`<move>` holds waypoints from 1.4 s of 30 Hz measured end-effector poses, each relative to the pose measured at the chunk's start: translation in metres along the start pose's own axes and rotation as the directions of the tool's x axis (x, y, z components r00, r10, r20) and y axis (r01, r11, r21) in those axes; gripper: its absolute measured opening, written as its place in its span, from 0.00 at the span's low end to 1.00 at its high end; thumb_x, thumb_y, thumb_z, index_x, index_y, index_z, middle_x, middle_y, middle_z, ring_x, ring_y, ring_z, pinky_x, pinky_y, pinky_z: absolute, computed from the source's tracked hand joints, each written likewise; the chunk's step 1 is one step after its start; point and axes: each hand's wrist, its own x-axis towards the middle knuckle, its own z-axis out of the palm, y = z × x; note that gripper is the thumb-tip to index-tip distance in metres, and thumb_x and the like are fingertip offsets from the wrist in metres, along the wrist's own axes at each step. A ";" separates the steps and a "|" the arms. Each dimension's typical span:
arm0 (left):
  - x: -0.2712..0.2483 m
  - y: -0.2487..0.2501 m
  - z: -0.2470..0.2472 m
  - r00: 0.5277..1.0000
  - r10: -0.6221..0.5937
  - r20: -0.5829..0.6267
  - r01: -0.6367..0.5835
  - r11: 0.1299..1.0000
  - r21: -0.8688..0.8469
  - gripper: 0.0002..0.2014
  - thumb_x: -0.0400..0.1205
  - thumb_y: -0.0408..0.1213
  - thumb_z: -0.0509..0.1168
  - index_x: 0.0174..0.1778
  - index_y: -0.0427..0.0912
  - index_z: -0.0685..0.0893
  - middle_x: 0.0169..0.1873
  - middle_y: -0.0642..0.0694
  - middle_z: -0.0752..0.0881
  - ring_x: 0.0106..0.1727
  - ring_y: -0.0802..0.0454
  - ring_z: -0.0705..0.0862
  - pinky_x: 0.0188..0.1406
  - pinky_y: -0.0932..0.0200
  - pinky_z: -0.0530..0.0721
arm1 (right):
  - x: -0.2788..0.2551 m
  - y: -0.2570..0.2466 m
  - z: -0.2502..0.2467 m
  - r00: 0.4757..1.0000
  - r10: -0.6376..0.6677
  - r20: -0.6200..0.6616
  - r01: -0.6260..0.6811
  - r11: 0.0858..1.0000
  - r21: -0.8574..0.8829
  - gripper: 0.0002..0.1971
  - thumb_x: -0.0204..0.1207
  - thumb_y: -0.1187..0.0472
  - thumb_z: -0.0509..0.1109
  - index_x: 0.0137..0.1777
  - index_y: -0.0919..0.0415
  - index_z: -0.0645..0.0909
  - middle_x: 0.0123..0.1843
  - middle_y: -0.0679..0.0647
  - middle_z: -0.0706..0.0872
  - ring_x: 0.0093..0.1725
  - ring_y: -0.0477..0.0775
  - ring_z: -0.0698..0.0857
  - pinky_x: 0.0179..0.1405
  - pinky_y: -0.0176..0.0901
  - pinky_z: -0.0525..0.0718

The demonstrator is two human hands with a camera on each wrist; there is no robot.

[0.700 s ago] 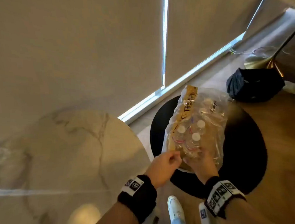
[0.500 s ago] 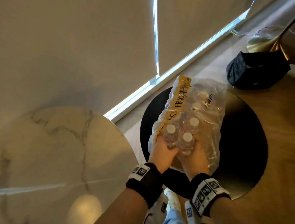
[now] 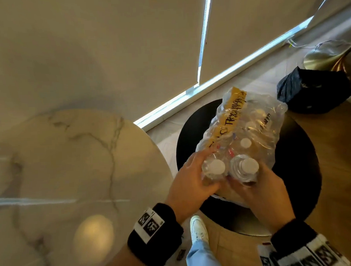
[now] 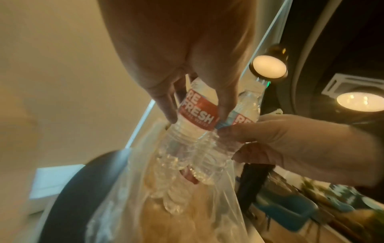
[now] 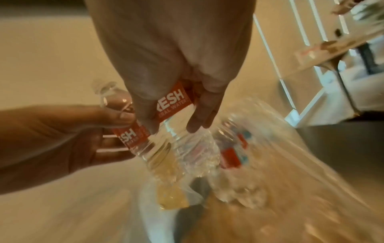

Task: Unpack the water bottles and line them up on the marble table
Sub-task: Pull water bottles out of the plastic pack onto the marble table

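A clear plastic pack of water bottles (image 3: 248,125) with a yellow taped strip sits on a round black stool (image 3: 296,167). My left hand (image 3: 192,178) grips one white-capped bottle (image 3: 214,168) round its red label (image 4: 197,115), lifted partly out of the torn wrap. My right hand (image 3: 261,187) grips a second bottle (image 3: 245,168) beside it, fingers round its red label (image 5: 172,102). Both bottles stand upright and close together. The round marble table (image 3: 71,167) lies to the left with no bottles on the part in view.
A black bag (image 3: 313,90) and a brass lamp base (image 3: 326,56) sit on the wooden floor at the far right. Drawn blinds (image 3: 106,45) run along the wall behind. My white shoe (image 3: 197,226) is below, between the table and the stool.
Both hands went from picking at the wrap's near end to closing round two bottles and raising them out of the pack. The view has swung slightly left.
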 end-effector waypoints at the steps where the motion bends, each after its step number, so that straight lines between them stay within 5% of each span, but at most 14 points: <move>1: -0.016 -0.001 -0.015 0.999 -0.001 -0.049 -0.001 0.999 -0.043 0.30 0.77 0.48 0.77 0.74 0.59 0.74 0.66 0.60 0.81 0.67 0.60 0.82 0.69 0.54 0.84 | -0.008 -0.020 0.001 0.998 -0.057 0.023 0.057 0.998 0.002 0.29 0.64 0.37 0.80 0.63 0.44 0.78 0.55 0.40 0.87 0.55 0.45 0.86 0.50 0.28 0.79; 4: -0.069 -0.019 -0.065 0.965 -0.093 -0.247 0.059 0.988 -0.143 0.29 0.74 0.44 0.81 0.69 0.60 0.77 0.63 0.60 0.84 0.66 0.60 0.84 0.65 0.54 0.87 | -0.035 -0.080 0.033 0.968 -0.220 0.122 0.219 0.976 0.024 0.24 0.67 0.42 0.81 0.60 0.41 0.77 0.51 0.37 0.84 0.52 0.43 0.84 0.48 0.22 0.74; 7: -0.124 -0.056 -0.124 0.896 -0.208 -0.391 0.129 0.967 -0.220 0.28 0.73 0.40 0.82 0.67 0.58 0.79 0.63 0.58 0.85 0.65 0.58 0.84 0.63 0.49 0.89 | -0.059 -0.127 0.102 0.911 -0.305 0.276 0.281 0.952 0.125 0.27 0.68 0.42 0.79 0.66 0.44 0.78 0.58 0.42 0.86 0.57 0.47 0.86 0.52 0.41 0.87; 10: -0.178 -0.101 -0.186 0.824 -0.307 -0.477 0.203 0.945 -0.258 0.29 0.74 0.41 0.81 0.68 0.58 0.78 0.65 0.55 0.84 0.68 0.52 0.83 0.66 0.41 0.87 | -0.081 -0.171 0.182 0.837 -0.389 0.386 0.345 0.921 0.181 0.30 0.66 0.40 0.77 0.68 0.45 0.77 0.60 0.45 0.87 0.59 0.54 0.85 0.54 0.53 0.88; 16: -0.239 -0.170 -0.277 0.746 -0.377 -0.550 0.274 0.925 -0.263 0.27 0.74 0.38 0.81 0.67 0.54 0.78 0.61 0.52 0.86 0.63 0.50 0.85 0.64 0.45 0.88 | -0.114 -0.242 0.294 0.697 -0.418 0.583 0.396 0.902 0.174 0.31 0.65 0.42 0.78 0.68 0.49 0.77 0.60 0.49 0.88 0.56 0.55 0.87 0.55 0.53 0.86; 23: -0.254 -0.207 -0.291 0.754 -0.367 -0.545 0.254 0.928 -0.274 0.30 0.73 0.40 0.82 0.69 0.54 0.78 0.62 0.52 0.87 0.65 0.51 0.86 0.65 0.46 0.88 | -0.127 -0.250 0.320 0.709 -0.352 0.612 0.357 0.926 0.119 0.33 0.66 0.50 0.82 0.70 0.52 0.76 0.63 0.52 0.86 0.58 0.56 0.86 0.57 0.50 0.84; 27: -0.275 -0.215 -0.283 0.688 -0.517 -0.509 0.462 0.853 -0.242 0.46 0.67 0.56 0.82 0.80 0.61 0.67 0.72 0.56 0.81 0.74 0.56 0.79 0.71 0.49 0.80 | -0.117 -0.231 0.281 0.706 -0.300 0.641 0.289 0.949 0.126 0.40 0.68 0.43 0.80 0.79 0.48 0.68 0.72 0.46 0.79 0.66 0.49 0.81 0.66 0.47 0.81; 29: -0.293 -0.211 -0.268 0.629 -0.591 -0.505 0.612 0.777 -0.146 0.39 0.71 0.55 0.79 0.77 0.54 0.72 0.68 0.50 0.84 0.68 0.51 0.83 0.67 0.46 0.83 | -0.106 -0.202 0.244 0.762 -0.265 0.591 0.231 0.964 0.134 0.33 0.73 0.40 0.75 0.76 0.46 0.72 0.68 0.42 0.82 0.63 0.44 0.82 0.64 0.42 0.83; 31: -0.310 -0.204 -0.239 0.593 -0.643 -0.485 0.651 0.737 -0.181 0.19 0.77 0.44 0.77 0.63 0.48 0.84 0.58 0.40 0.89 0.56 0.50 0.90 0.54 0.53 0.88 | -0.089 -0.166 0.201 0.854 -0.176 0.490 0.141 0.984 0.109 0.22 0.78 0.44 0.72 0.71 0.46 0.77 0.62 0.42 0.85 0.57 0.41 0.85 0.55 0.33 0.84; 32: -0.315 -0.199 -0.226 0.609 -0.657 -0.444 0.664 0.729 -0.169 0.10 0.77 0.38 0.78 0.52 0.53 0.88 0.51 0.38 0.91 0.46 0.57 0.93 0.44 0.62 0.89 | -0.079 -0.146 0.178 0.897 -0.113 0.427 0.080 0.992 0.094 0.18 0.80 0.48 0.71 0.68 0.48 0.79 0.59 0.42 0.86 0.54 0.40 0.85 0.50 0.28 0.84; 33: -0.315 -0.192 -0.212 0.632 -0.666 -0.397 0.676 0.724 -0.137 0.13 0.76 0.34 0.79 0.42 0.60 0.89 0.45 0.37 0.92 0.38 0.64 0.92 0.35 0.72 0.87 | -0.068 -0.124 0.156 0.933 -0.047 0.357 0.023 0.997 0.071 0.14 0.82 0.51 0.70 0.66 0.49 0.80 0.56 0.43 0.87 0.52 0.41 0.86 0.47 0.27 0.83; 36: -0.286 -0.163 -0.163 0.742 -0.634 -0.220 0.652 0.758 0.013 0.23 0.70 0.40 0.82 0.35 0.80 0.85 0.37 0.58 0.93 0.37 0.76 0.88 0.36 0.81 0.84 | -0.028 -0.049 0.106 0.980 0.155 0.125 -0.155 0.988 -0.009 0.13 0.82 0.49 0.68 0.61 0.53 0.83 0.53 0.51 0.90 0.53 0.54 0.88 0.56 0.51 0.86; 39: -0.205 -0.110 -0.101 0.874 -0.452 -0.178 0.476 0.871 0.126 0.10 0.73 0.50 0.77 0.42 0.72 0.85 0.42 0.73 0.90 0.41 0.75 0.89 0.42 0.80 0.84 | 0.014 0.011 0.078 0.926 0.378 -0.005 -0.378 0.926 0.012 0.19 0.78 0.49 0.71 0.65 0.57 0.79 0.57 0.60 0.88 0.59 0.67 0.86 0.62 0.59 0.82; 42: -0.106 -0.065 -0.027 0.971 -0.240 0.026 0.234 0.963 0.131 0.12 0.80 0.57 0.64 0.55 0.62 0.87 0.49 0.61 0.90 0.50 0.67 0.87 0.49 0.74 0.83 | 0.052 0.043 0.068 0.896 0.445 -0.002 -0.444 0.894 0.052 0.33 0.75 0.52 0.75 0.78 0.59 0.67 0.69 0.61 0.82 0.66 0.67 0.82 0.66 0.57 0.79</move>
